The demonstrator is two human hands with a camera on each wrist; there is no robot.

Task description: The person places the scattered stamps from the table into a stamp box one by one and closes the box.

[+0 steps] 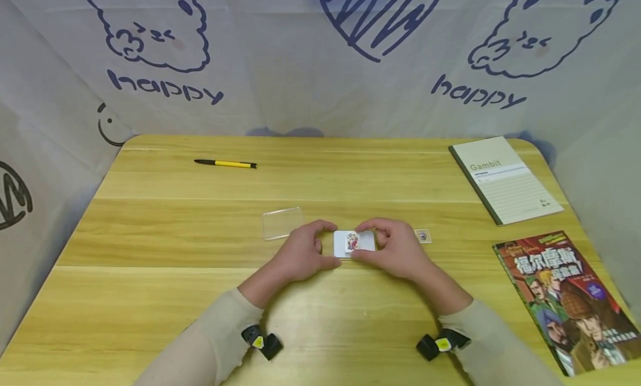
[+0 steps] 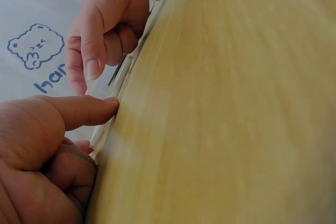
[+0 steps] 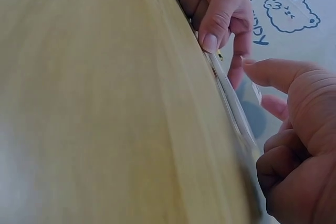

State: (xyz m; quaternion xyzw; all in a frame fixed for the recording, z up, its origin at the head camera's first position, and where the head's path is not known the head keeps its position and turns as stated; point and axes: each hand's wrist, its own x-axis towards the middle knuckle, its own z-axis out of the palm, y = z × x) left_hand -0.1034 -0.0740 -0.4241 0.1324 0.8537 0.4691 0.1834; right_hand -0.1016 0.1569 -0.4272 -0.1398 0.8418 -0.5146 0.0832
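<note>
A small picture card is above the middle of a white box, pinched between the thumb and forefinger of the right hand, though whether it touches the box I cannot tell; the left hand grips the box's left end, thumb on the near edge; a clear plastic cover lies just beyond the left hand; a second small card is beside the right hand, which partly hides it; farther off are a yellow-and-black pen, a notebook marked "Gambit" and, nearer on the right, a comic-style magazine; all rest on a wood-grain bench; behind it hangs a pale cloth with blue bear drawings and "happy" lettering.
</note>
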